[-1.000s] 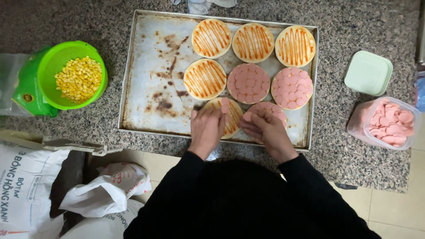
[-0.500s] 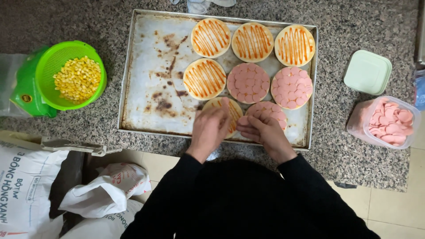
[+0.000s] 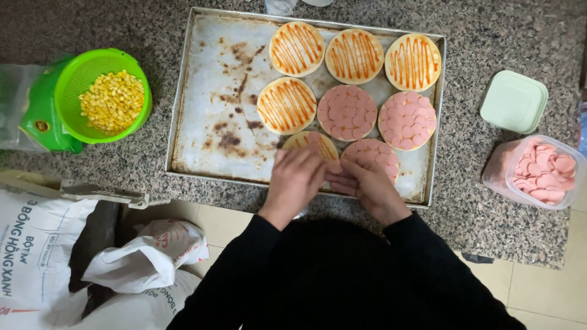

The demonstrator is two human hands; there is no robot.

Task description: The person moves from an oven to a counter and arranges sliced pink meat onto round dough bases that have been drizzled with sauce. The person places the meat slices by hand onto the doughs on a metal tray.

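We see our left hand [image 3: 296,177] and right hand [image 3: 367,183] pinching pink sausage slices [image 3: 335,168] over the sauced mini pizza base [image 3: 310,143] at the baking tray's [image 3: 202,91] near edge, on the bench [image 3: 92,24].

left hand [image 3: 296,180] + right hand [image 3: 367,183] over sauced round [image 3: 312,143] | baking tray [image 3: 208,91] | corn strainer [image 3: 101,95]
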